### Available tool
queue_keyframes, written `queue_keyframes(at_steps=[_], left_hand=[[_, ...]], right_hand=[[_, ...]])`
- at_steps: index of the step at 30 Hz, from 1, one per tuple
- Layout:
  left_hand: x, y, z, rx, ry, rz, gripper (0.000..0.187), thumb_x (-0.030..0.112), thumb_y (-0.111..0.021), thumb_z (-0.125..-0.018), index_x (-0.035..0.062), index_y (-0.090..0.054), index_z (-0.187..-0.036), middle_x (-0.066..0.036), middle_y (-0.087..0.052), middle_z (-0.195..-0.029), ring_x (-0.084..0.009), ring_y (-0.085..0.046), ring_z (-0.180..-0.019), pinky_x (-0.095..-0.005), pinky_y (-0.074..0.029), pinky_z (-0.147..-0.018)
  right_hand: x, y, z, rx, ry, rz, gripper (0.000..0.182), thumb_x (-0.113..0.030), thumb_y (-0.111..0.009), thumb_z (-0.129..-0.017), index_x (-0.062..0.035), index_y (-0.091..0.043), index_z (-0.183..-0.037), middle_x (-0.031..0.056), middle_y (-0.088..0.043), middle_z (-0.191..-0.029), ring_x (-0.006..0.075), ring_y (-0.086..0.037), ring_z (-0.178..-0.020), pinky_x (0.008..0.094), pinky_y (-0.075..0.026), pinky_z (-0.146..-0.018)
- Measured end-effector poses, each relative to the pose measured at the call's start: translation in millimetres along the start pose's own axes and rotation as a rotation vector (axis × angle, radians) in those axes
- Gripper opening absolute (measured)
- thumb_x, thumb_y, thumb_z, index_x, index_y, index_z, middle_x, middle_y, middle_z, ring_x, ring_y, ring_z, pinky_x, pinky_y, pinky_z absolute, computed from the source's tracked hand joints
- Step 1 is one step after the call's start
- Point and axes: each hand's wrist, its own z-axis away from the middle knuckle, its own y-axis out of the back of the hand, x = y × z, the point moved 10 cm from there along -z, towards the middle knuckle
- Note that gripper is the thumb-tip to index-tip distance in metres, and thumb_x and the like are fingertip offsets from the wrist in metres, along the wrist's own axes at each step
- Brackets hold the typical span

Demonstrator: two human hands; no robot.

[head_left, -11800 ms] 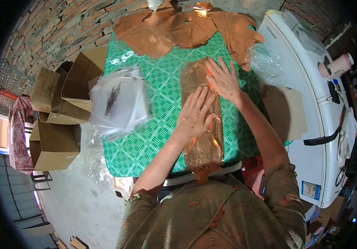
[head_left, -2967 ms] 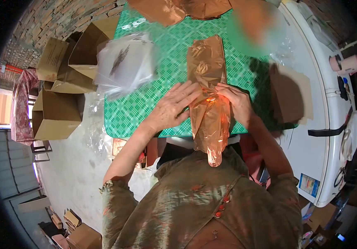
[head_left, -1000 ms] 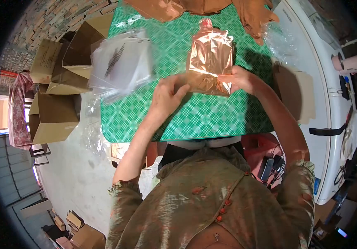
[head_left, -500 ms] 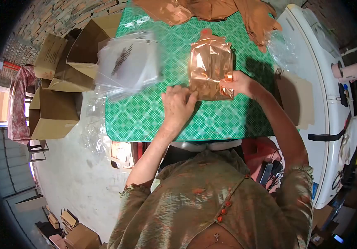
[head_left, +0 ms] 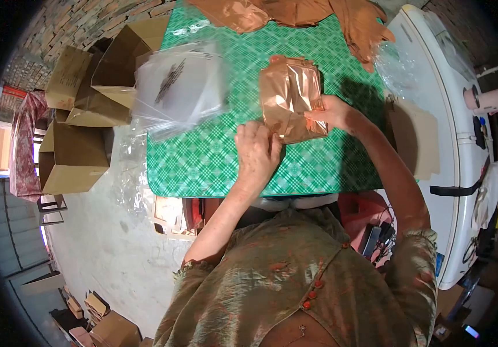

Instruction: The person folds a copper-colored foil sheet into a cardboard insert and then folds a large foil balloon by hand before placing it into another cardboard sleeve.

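Both hands pinch the folded copper foil balloon (head_left: pixel 291 98): left hand (head_left: pixel 256 151) at its near-left corner, right hand (head_left: pixel 331 113) on its right edge, fingertips hidden beneath.

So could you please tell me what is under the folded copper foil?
The foil lies on the green checked cloth. The left hand and right hand pinch its near edge. Anything beneath or inside it is covered.

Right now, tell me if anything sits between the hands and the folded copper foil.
Nothing visible does. The left hand pinches the foil's near corner and the right hand holds its right edge on the green tablecloth.
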Motion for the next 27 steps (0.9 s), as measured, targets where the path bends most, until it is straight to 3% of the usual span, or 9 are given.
queue_keyframes(at_steps=[4, 5, 8, 9, 12, 13, 16, 22, 27], left_hand=[[1, 4, -4, -0.006, -0.006, -0.089, 0.03, 0.013, -0.077, -0.084, 0.0012, -0.061, -0.106, -0.015, -0.058, -0.105, -0.0358, -0.052, -0.094, -0.0489, -0.041, -0.084], [-1, 2, -4, -0.067, 0.04, -0.094, 0.043, 0.015, -0.077, -0.085, 0.0025, -0.058, -0.121, -0.018, -0.059, -0.125, -0.0398, -0.055, -0.111, -0.0515, -0.042, -0.096], [32, 12, -22, -0.058, -0.233, -0.027, 0.058, 0.017, -0.077, -0.086, 0.0034, -0.054, -0.137, -0.021, -0.049, -0.149, -0.0438, -0.046, -0.137, -0.053, -0.036, -0.114], [32, -3, -22, -0.184, -0.272, -0.058, 0.07, 0.026, -0.073, -0.092, 0.0059, -0.044, -0.153, -0.019, -0.036, -0.163, -0.0424, -0.031, -0.152, -0.0536, -0.024, -0.124], [43, -26, -26, -0.348, -0.427, -0.103, 0.075, 0.038, -0.066, -0.096, 0.0074, -0.038, -0.159, -0.018, -0.033, -0.166, -0.0392, -0.028, -0.154, -0.0541, -0.022, -0.126], [39, -36, -25, -0.39, -0.444, -0.129, 0.074, 0.047, -0.057, -0.1, 0.0085, -0.036, -0.16, -0.017, -0.032, -0.166, -0.0353, -0.027, -0.155, -0.0538, -0.019, -0.127], [35, -47, -24, -0.39, -0.498, -0.168, 0.073, 0.048, -0.06, -0.097, 0.0055, -0.044, -0.154, -0.018, -0.04, -0.16, -0.0342, -0.033, -0.152, -0.0515, -0.025, -0.125], [31, -54, -21, -0.412, -0.485, -0.193, 0.072, 0.05, -0.056, -0.1, 0.0042, -0.044, -0.154, -0.018, -0.039, -0.162, -0.0318, -0.033, -0.153, -0.0521, -0.023, -0.126], [25, -60, -20, -0.484, -0.438, -0.193, 0.072, 0.051, -0.05, -0.104, 0.0109, -0.035, -0.161, -0.016, -0.029, -0.168, -0.0311, -0.025, -0.157, -0.052, -0.015, -0.129]], right_hand=[[13, 5, -12, 0.005, -0.019, 0.106, 0.038, -0.025, -0.069, -0.101, -0.0019, -0.064, -0.13, 0.0023, -0.072, -0.103, 0.0097, -0.067, -0.085, 0.0278, -0.056, -0.066], [15, 7, -13, 0.012, -0.033, 0.133, 0.038, -0.025, -0.069, -0.101, -0.0017, -0.064, -0.13, 0.0026, -0.072, -0.104, 0.0098, -0.067, -0.086, 0.0282, -0.057, -0.067], [8, 4, -12, -0.004, -0.005, 0.11, 0.037, -0.022, -0.068, -0.101, -0.0011, -0.063, -0.131, 0.0032, -0.071, -0.105, 0.0102, -0.068, -0.088, 0.0292, -0.058, -0.07], [8, 3, -12, -0.016, 0.015, 0.085, 0.037, -0.021, -0.068, -0.101, -0.0009, -0.063, -0.131, 0.0033, -0.071, -0.106, 0.0103, -0.068, -0.089, 0.0295, -0.058, -0.071], [9, 3, -16, -0.049, 0.086, 0.08, 0.035, -0.019, -0.067, -0.101, -0.0004, -0.063, -0.13, 0.0035, -0.071, -0.107, 0.0103, -0.068, -0.09, 0.0301, -0.059, -0.073], [17, 5, -22, -0.025, 0.039, 0.127, 0.035, -0.019, -0.066, -0.101, -0.0007, -0.063, -0.131, 0.0037, -0.071, -0.107, 0.0104, -0.068, -0.09, 0.0294, -0.059, -0.073], [19, 5, -25, -0.007, 0.039, 0.158, 0.036, -0.019, -0.067, -0.101, -0.0015, -0.063, -0.132, 0.004, -0.072, -0.108, 0.011, -0.069, -0.092, 0.0299, -0.059, -0.074], [5, -1, -9, -0.049, 0.001, -0.055, 0.04, -0.022, -0.067, -0.102, -0.0026, -0.06, -0.136, 0.0056, -0.071, -0.115, 0.0135, -0.07, -0.095, 0.0311, -0.06, -0.072], [-9, 8, 15, 0.089, 0.109, -0.219, 0.045, -0.021, -0.066, -0.103, 0.0015, -0.052, -0.139, 0.0111, -0.07, -0.118, 0.0172, -0.071, -0.099, 0.0327, -0.061, -0.077]])
